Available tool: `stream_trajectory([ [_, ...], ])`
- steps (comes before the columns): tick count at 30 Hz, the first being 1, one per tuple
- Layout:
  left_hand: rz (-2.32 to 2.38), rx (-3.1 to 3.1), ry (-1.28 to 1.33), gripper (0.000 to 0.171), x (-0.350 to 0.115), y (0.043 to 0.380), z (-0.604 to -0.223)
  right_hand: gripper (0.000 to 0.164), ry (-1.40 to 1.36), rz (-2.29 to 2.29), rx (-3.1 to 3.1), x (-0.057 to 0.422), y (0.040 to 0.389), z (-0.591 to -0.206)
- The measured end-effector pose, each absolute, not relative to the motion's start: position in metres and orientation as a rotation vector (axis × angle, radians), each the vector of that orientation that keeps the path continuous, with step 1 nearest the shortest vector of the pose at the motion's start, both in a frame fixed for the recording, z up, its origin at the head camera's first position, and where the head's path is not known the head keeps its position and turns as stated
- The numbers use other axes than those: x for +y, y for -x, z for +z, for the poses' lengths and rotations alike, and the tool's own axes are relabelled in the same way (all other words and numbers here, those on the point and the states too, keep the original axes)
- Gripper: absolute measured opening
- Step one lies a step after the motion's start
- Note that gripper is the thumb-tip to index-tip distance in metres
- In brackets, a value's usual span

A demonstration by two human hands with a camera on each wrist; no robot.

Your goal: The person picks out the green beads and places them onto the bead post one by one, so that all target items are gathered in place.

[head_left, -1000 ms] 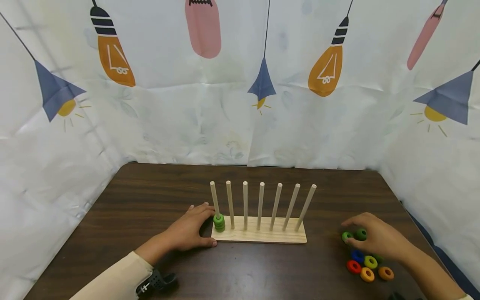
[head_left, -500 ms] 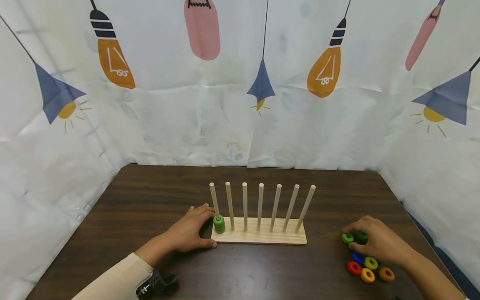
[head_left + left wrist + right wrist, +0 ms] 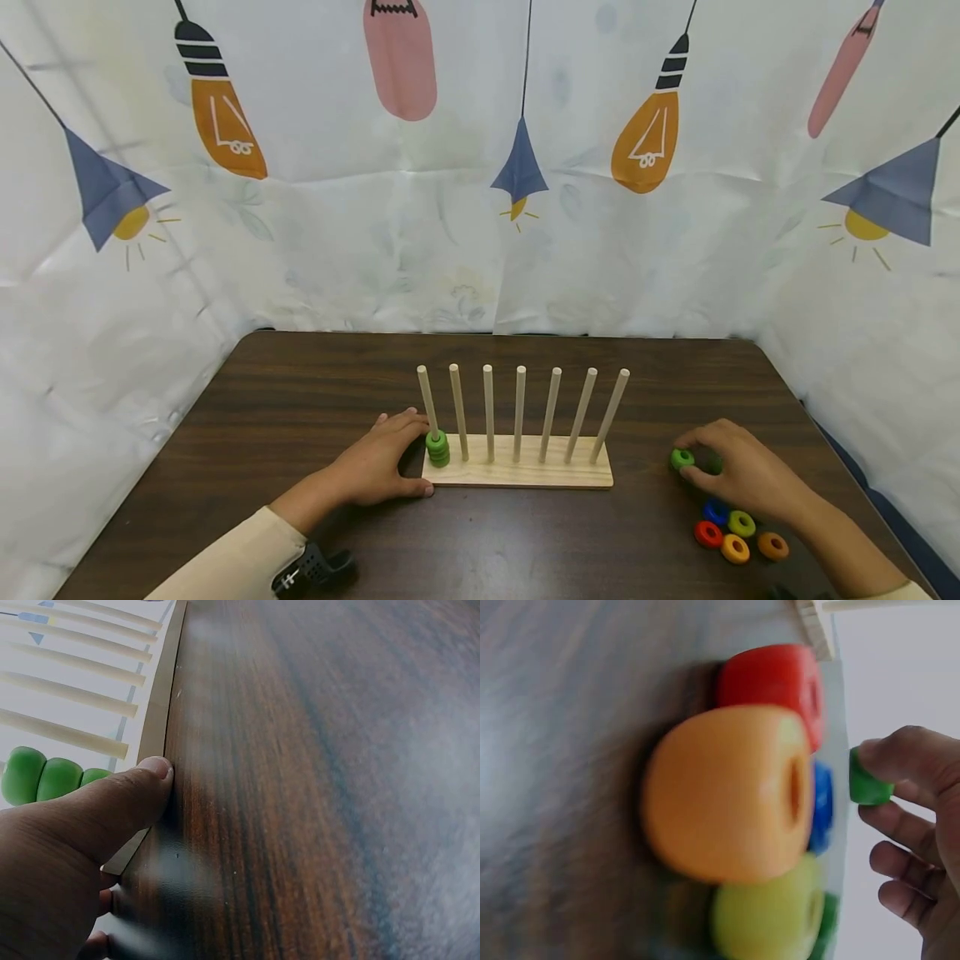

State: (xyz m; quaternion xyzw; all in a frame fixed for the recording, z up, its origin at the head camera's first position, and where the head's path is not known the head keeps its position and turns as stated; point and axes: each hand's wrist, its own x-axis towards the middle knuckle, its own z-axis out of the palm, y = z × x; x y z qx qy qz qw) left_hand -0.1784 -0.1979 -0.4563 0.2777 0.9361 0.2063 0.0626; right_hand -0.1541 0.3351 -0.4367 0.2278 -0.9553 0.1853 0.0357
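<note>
In the head view my left hand [image 3: 382, 458] grips the left end of a wooden peg stand [image 3: 517, 473], thumb at the front edge and fingers toward the back. Several green beads [image 3: 437, 450] are stacked on its leftmost peg; they show beside my left thumb [image 3: 142, 787] in the left wrist view. On the right, my right hand [image 3: 750, 471] pinches a loose green bead [image 3: 682, 459] between thumb and fingers. The right wrist view shows this bead [image 3: 866, 780] raised off the table. Another green bead [image 3: 715, 464] is partly hidden behind that hand.
Nearer me on the right lie a blue bead [image 3: 716, 512], a yellow-green bead [image 3: 742, 523], a red bead [image 3: 707, 534], a yellow-orange bead [image 3: 735, 548] and a brown-orange bead [image 3: 772, 546]. The stand's other pegs [image 3: 520, 408] are bare. A printed curtain [image 3: 360, 250] hangs behind the brown table [image 3: 337, 367].
My right hand has closed on a green bead and lifted it, shifting slightly left and away from the other beads. The left hand stays at the peg stand.
</note>
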Motion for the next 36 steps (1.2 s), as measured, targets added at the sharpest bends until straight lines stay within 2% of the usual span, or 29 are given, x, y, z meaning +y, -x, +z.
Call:
stream_trajectory([
  [21,0.619,2.827,-0.832,0.079,-0.197,0.179,-0.455,0.044,-0.894,0.477,-2.622,0.310,0.169,-0.375],
  [36,0.612,2.822,-0.817,0.080,-0.197,0.178,-0.452,0.043,-0.954,0.473,-2.588,0.301,0.176,-0.345],
])
